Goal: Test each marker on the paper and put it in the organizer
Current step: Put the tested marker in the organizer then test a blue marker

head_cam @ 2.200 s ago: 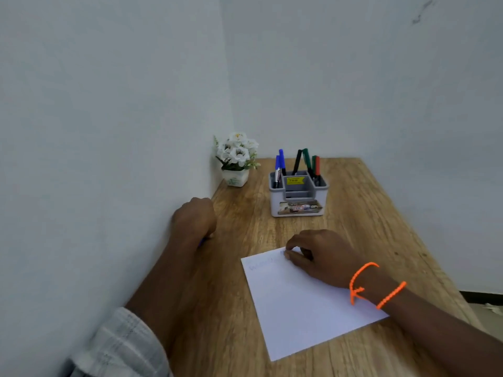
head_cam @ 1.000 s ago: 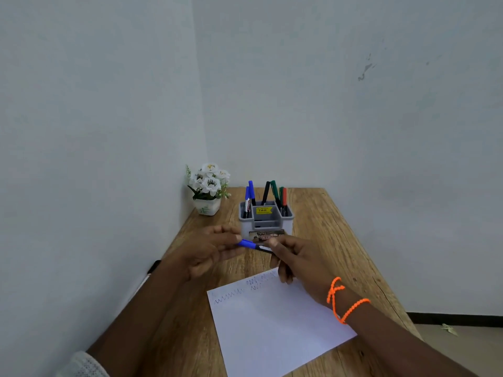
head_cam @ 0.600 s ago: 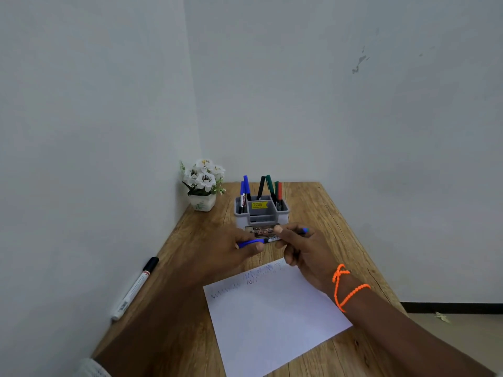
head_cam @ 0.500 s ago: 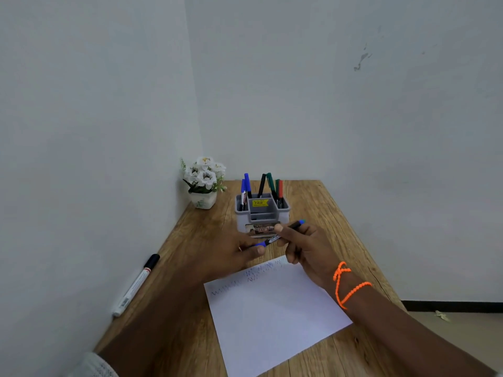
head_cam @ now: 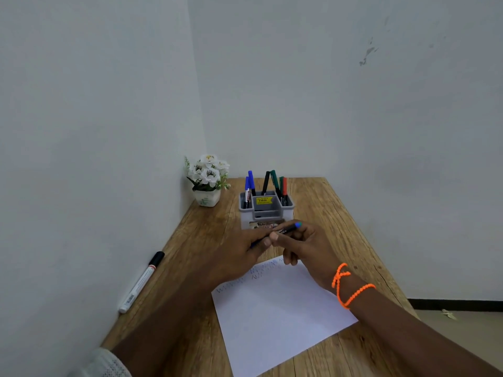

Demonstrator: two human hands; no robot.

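— Hands? Marker?
— Left hand (head_cam: 239, 251) and right hand (head_cam: 304, 243) both pinching slim blue marker (head_cam: 288, 229), above smooth white paper (head_cam: 277, 308), before boxy grey plastic organizer (head_cam: 266, 210) on grainy wood.

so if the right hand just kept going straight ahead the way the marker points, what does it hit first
Most likely the organizer: the right hand holds the marker just short of its front wall, aimed up and away. Depth is unclear.
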